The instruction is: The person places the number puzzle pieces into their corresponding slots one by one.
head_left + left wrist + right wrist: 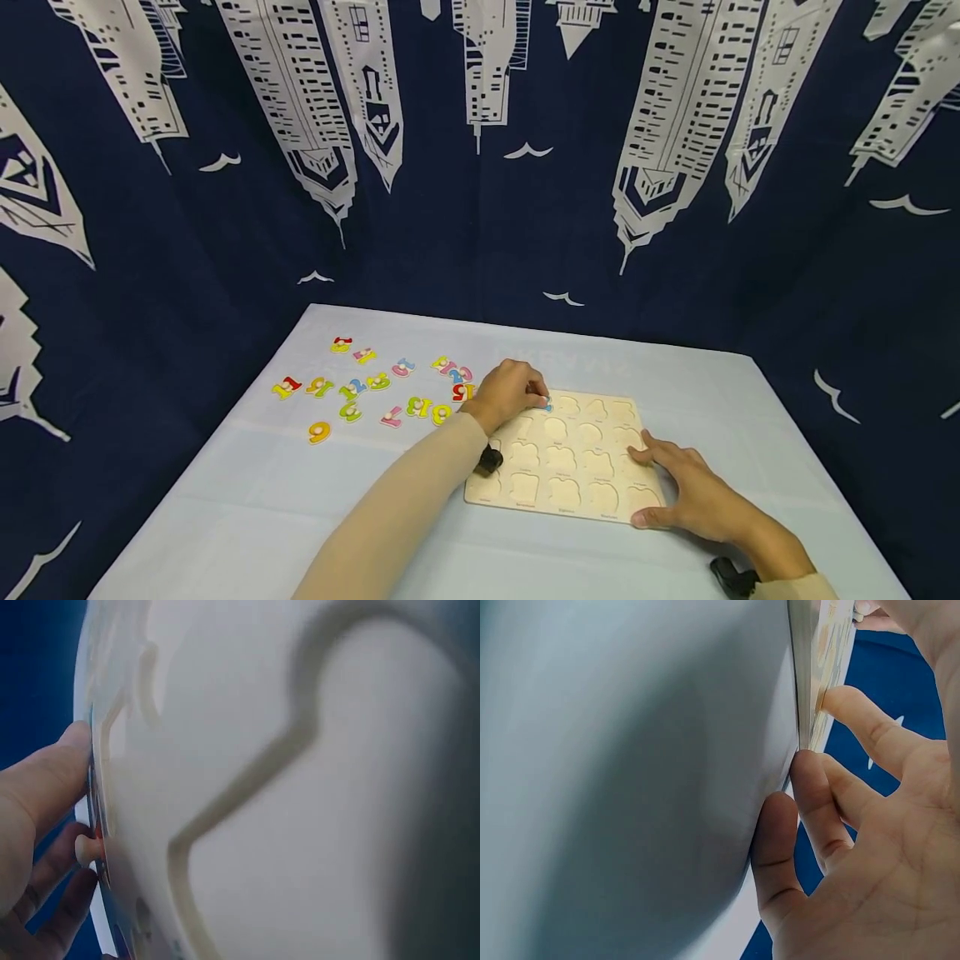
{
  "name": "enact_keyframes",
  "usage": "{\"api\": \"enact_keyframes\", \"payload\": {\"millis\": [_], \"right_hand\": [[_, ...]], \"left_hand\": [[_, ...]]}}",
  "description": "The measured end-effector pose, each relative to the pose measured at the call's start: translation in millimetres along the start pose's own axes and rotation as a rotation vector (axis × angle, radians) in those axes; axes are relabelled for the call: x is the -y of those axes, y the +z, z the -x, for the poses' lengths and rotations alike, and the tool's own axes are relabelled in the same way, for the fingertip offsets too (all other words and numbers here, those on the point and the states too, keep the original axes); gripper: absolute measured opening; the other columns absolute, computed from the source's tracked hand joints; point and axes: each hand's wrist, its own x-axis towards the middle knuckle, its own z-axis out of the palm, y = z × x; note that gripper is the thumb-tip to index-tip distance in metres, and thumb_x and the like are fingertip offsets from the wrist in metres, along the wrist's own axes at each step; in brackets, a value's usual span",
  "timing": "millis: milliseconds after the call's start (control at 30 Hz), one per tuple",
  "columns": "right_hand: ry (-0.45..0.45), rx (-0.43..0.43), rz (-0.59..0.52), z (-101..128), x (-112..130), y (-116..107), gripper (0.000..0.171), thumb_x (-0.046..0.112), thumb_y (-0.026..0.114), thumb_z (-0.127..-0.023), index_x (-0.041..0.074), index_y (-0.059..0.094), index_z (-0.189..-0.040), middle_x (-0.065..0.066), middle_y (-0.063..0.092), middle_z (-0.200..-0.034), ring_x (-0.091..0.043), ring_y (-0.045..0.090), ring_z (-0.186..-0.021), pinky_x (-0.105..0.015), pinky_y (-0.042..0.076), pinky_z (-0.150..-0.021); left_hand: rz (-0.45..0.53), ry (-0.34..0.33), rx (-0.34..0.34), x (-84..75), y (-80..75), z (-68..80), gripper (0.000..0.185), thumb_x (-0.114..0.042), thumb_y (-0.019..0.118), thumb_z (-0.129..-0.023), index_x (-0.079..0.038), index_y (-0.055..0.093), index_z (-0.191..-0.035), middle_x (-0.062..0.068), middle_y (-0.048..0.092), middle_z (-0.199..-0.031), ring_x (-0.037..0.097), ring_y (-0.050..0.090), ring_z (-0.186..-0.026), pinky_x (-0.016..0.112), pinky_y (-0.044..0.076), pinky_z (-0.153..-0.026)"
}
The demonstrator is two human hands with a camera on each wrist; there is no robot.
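A pale wooden puzzle board (577, 462) with number-shaped recesses lies on the light table. My left hand (525, 393) is at the board's far left corner and pinches a small blue number piece (547, 405). In the left wrist view my left hand's fingers (52, 817) hold that piece by its round peg (88, 851), right against the board (300, 787). My right hand (675, 487) rests flat on the board's right edge with its fingers straight. In the right wrist view these fingers (817, 802) touch the board's edge (826, 660) and the table (630, 765).
Several loose coloured number pieces (375, 385) lie scattered on the table left of the board, with a yellow 9 (318, 432) nearest the front. A dark blue curtain (480, 208) with white buildings hangs close behind the table (262, 500).
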Motion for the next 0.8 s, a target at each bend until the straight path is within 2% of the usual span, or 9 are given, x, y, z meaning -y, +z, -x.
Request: {"api": "enact_keyframes", "payload": {"millis": [167,333,467,600,700,800], "right_hand": [[0.014,-0.002,0.01,2.2,-0.9,-1.0,0.102,0.054,0.107,-0.074,0.013,0.069,-0.159,-0.031,0.04,-0.184,-0.055,0.05,-0.152,-0.082,0.045,-0.119],[0.017,-0.003,0.013,3.5,-2.8,-0.5,0.101,0.053,0.107,-0.074,0.014,0.069,-0.159,-0.031,0.04,-0.184,-0.056,0.049,-0.153,-0.081,0.045,-0.119],[0.008,-0.013,0.01,2.9,-3.1,-0.9,0.1,0.053,0.108,-0.074,0.014,0.07,-0.157,-0.032,0.041,-0.183,-0.054,0.05,-0.151,-0.08,0.045,-0.119],[0.003,-0.019,-0.007,2.2,-3.3,-0.4,0.098,0.051,0.108,-0.074,0.014,0.071,-0.156,-0.032,0.041,-0.183,-0.053,0.05,-0.151,-0.079,0.044,-0.118],[0.001,-0.014,-0.015,2.1,-2.8,1.3,0.097,0.051,0.108,-0.074,0.014,0.07,-0.156,-0.031,0.041,-0.183,-0.053,0.049,-0.152,-0.08,0.044,-0.118],[-0.008,-0.014,0.001,2.3,-1.0,3.0,0.097,0.054,0.107,-0.074,0.016,0.071,-0.156,-0.03,0.042,-0.183,-0.052,0.05,-0.152,-0.077,0.046,-0.118]], "left_hand": [[-0.03,0.012,0.023,-3.6,-1.4,0.5,0.005,-0.027,0.093,-0.102,-0.022,0.092,-0.103,-0.006,0.086,-0.104,0.006,0.073,-0.095,0.022,0.06,-0.092],[-0.028,0.013,0.046,-5.1,-11.5,5.7,0.016,-0.03,0.093,-0.103,-0.021,0.091,-0.116,-0.005,0.088,-0.117,0.007,0.076,-0.102,0.022,0.061,-0.093],[-0.041,0.048,0.027,-6.0,-29.6,11.0,0.021,-0.032,0.091,-0.105,-0.021,0.09,-0.123,-0.004,0.087,-0.124,0.014,0.078,-0.111,0.027,0.062,-0.099],[-0.058,0.099,0.013,-3.2,-53.3,21.5,0.023,-0.031,0.089,-0.107,-0.02,0.09,-0.126,-0.003,0.087,-0.125,0.021,0.079,-0.12,0.032,0.064,-0.105],[-0.065,0.116,0.014,5.7,-70.9,34.4,0.026,-0.032,0.089,-0.107,-0.018,0.09,-0.128,-0.001,0.087,-0.126,0.024,0.079,-0.122,0.037,0.064,-0.108],[-0.071,0.105,0.007,20.4,-87.3,51.1,0.028,-0.035,0.089,-0.107,-0.018,0.089,-0.13,0.002,0.087,-0.127,0.025,0.078,-0.122,0.042,0.064,-0.11]]}}
